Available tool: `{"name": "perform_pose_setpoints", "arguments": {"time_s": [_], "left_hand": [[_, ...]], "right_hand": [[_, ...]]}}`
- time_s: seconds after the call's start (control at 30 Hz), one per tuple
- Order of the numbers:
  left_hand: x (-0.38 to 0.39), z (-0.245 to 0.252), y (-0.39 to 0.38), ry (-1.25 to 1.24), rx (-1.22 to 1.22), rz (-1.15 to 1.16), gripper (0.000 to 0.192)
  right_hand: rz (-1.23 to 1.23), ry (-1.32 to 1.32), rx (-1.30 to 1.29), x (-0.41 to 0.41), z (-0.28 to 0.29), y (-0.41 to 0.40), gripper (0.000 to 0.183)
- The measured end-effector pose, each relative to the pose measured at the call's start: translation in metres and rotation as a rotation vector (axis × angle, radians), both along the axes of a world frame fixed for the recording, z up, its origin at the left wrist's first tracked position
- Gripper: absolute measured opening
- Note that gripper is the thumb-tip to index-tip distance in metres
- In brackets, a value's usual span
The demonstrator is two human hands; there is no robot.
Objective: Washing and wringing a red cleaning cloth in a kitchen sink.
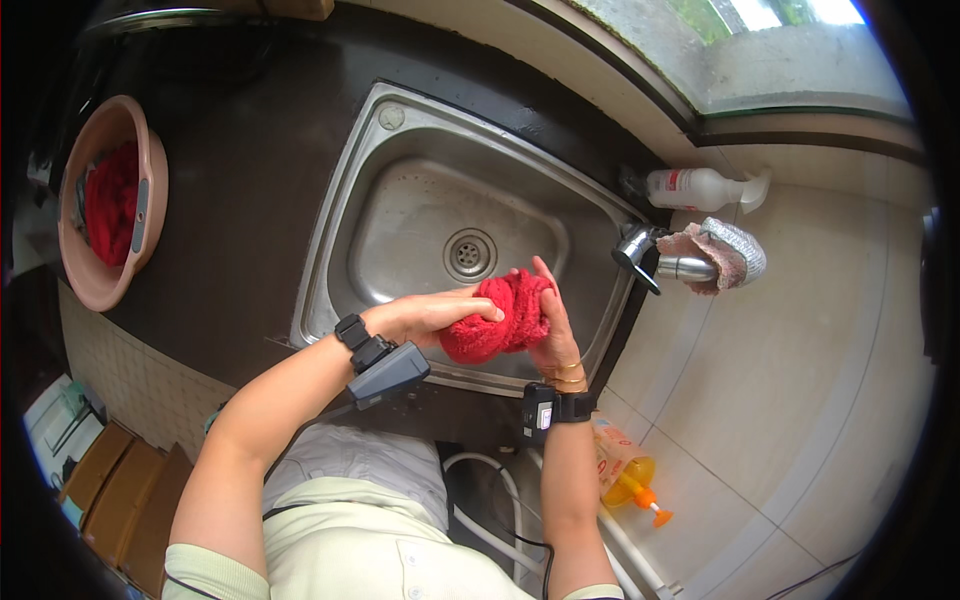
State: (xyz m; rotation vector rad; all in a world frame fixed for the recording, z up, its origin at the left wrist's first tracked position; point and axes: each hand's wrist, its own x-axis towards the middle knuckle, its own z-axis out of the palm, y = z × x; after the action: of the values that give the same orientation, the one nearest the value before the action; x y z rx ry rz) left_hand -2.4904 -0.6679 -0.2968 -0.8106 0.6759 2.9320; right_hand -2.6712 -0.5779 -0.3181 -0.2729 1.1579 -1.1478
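A bunched red plush cloth (495, 322) is held between my two hands over the near right part of a stainless steel sink (390, 202). My left hand (442, 311) grips its left side, with the thumb lying across the top. My right hand (556, 330) presses against the right side, palm inward and fingers pointing up. The cloth hides some of the fingers on both hands. Just beyond it, the round drain (470, 255) shows in the bare basin floor.
On the dark countertop (240, 187) at left stands a pink plastic basin (154, 187) with red cloth (112, 202) inside. A faucet (637, 247), a rag (731, 251) and a white spray bottle (694, 189) line the right side. An orange pump bottle (630, 480) stands beside my right forearm.
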Motion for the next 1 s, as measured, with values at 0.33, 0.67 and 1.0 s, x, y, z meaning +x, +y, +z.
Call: {"name": "perform_pose_setpoints", "arguments": {"time_s": [0.33,0.67,1.0], "left_hand": [[-0.005,0.009,0.012,-0.064,-0.700,-0.272,0.080],[-0.022,-0.027,0.057,-0.545,-1.110,-0.253,0.050],[-0.022,-0.077,0.040,-0.393,-0.641,-0.060,0.053]], "right_hand": [[-0.068,-0.141,0.032,0.014,0.025,-0.007,0.023],[-0.048,0.410,0.241,0.031,-0.041,0.004,0.008],[-0.205,-0.032,0.210,0.018,-0.025,0.009,0.072]]}}
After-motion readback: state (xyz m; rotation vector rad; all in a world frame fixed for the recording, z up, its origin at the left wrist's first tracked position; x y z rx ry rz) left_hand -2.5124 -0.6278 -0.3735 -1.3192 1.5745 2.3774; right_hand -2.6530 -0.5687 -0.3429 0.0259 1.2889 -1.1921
